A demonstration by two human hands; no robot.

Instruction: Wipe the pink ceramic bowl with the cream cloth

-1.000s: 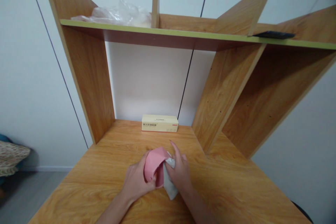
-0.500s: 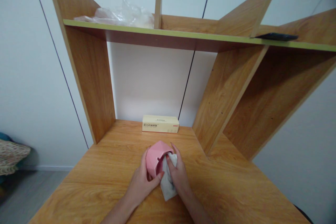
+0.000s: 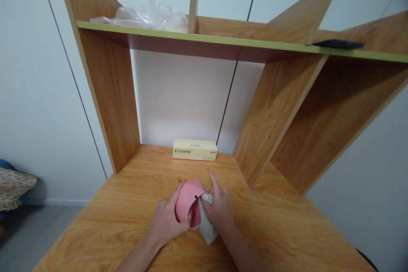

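A pink faceted bowl-like container (image 3: 188, 197) with a small notch in its rim is tilted so its opening faces right and toward me. My left hand (image 3: 168, 217) grips it from the left, thumb at the lower rim and fingers round the back. My right hand (image 3: 220, 208) pinches a light grey cloth (image 3: 208, 226) against the container's right rim, its index finger stretched upward. The cloth's lower end hangs below the hand. Part of the container's inside is hidden by the cloth and my fingers.
A cream box (image 3: 194, 150) with printed lettering lies at the back of the wooden desk (image 3: 280, 229). Upright wooden panels (image 3: 274, 114) hold a shelf (image 3: 223, 40) above. On the shelf are a clear plastic bag (image 3: 149, 18) and a dark flat object (image 3: 339, 44).
Both hands have shifted slightly toward me with the container, which has turned a little. My right hand has drawn the cloth out toward the rim, and its index finger has lifted off.
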